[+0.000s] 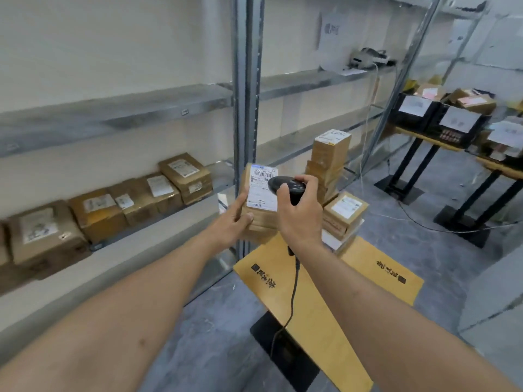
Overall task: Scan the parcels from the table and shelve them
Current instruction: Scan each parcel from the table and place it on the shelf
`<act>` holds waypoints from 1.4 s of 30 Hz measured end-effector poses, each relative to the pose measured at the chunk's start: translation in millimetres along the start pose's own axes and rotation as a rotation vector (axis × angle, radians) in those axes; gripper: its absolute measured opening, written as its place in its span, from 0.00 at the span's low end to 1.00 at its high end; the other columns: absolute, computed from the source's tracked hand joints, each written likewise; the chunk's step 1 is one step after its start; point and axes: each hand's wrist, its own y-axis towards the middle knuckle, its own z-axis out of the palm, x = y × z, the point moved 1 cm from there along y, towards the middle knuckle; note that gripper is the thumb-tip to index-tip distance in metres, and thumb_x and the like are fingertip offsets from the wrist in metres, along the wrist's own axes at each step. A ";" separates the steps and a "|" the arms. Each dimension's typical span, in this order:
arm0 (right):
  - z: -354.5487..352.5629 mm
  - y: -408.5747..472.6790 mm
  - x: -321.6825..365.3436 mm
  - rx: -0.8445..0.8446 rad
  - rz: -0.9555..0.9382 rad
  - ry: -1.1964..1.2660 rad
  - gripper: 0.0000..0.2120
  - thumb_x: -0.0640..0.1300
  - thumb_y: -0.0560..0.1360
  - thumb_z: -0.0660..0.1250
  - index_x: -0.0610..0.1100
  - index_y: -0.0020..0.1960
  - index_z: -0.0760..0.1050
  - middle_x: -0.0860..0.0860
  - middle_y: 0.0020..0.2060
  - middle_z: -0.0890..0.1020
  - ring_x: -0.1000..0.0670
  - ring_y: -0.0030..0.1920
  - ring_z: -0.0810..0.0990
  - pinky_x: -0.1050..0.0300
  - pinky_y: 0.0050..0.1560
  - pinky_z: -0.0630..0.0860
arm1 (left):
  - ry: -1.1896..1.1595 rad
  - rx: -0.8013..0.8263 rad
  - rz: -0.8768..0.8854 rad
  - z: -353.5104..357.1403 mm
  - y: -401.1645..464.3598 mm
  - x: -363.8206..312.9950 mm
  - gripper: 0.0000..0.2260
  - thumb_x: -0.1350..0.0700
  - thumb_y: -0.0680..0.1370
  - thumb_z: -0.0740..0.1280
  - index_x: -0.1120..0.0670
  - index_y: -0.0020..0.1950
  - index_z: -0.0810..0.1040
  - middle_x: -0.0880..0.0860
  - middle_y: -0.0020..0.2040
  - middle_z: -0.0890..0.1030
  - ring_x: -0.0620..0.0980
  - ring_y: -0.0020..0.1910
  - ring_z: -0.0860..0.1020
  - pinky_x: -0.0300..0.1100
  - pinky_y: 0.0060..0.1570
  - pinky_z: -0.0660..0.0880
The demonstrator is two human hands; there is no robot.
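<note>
Two bare forearms fill the foreground, leading to the hands. The right hand [300, 210] curls its fingers [307, 181] round a black, rounded plastic barcode scanner [285, 186], whose dark cable [293, 295] hangs below the wrist. Just left of those fingers, the left hand [230, 222] grips a small brown cardboard parcel [260, 199], thumb on its front and the fingers apparently wrapped behind, holding it upright so its glossy white shipping label [261, 189] faces the scanner head.

This looks like the scanning step. Next the label's barcode must sit squarely before the scanner, then the parcel goes to the shelf.

Under the hands lies a smooth yellow-tan tabletop [311, 306] with black printed characters; just beyond the fingers stand stacked taped cartons [331, 154], matte and square-edged. Farther left, a grey galvanised steel shelf [113, 114] holds a row of labelled brown boxes [141, 196], slightly crumpled.
</note>
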 end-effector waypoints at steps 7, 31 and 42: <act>59.2 -48.3 38.8 0.258 -0.109 0.085 0.13 0.57 0.83 0.63 0.55 0.64 0.68 0.56 0.46 0.80 0.51 0.46 0.80 0.51 0.48 0.75 | 0.053 -0.275 -0.188 -60.9 -110.1 24.9 0.30 0.43 0.87 0.59 0.31 0.83 0.45 0.41 0.74 0.71 0.49 0.73 0.71 0.44 0.69 0.67; 328.6 -277.5 225.3 0.682 -0.276 0.158 0.17 0.61 0.80 0.63 0.55 0.64 0.67 0.53 0.47 0.83 0.46 0.47 0.83 0.41 0.51 0.82 | 0.051 -0.737 -0.414 -310.5 -412.1 173.1 0.28 0.36 0.84 0.57 0.18 0.75 0.42 0.40 0.82 0.64 0.53 0.80 0.66 0.59 0.78 0.63; 449.6 -327.4 253.9 0.747 -0.227 0.118 0.16 0.58 0.81 0.64 0.55 0.65 0.68 0.58 0.46 0.80 0.49 0.48 0.82 0.44 0.54 0.81 | 0.053 -0.788 -0.580 -407.3 -463.1 250.0 0.27 0.40 0.87 0.53 0.22 0.78 0.40 0.44 0.79 0.70 0.56 0.75 0.72 0.47 0.67 0.67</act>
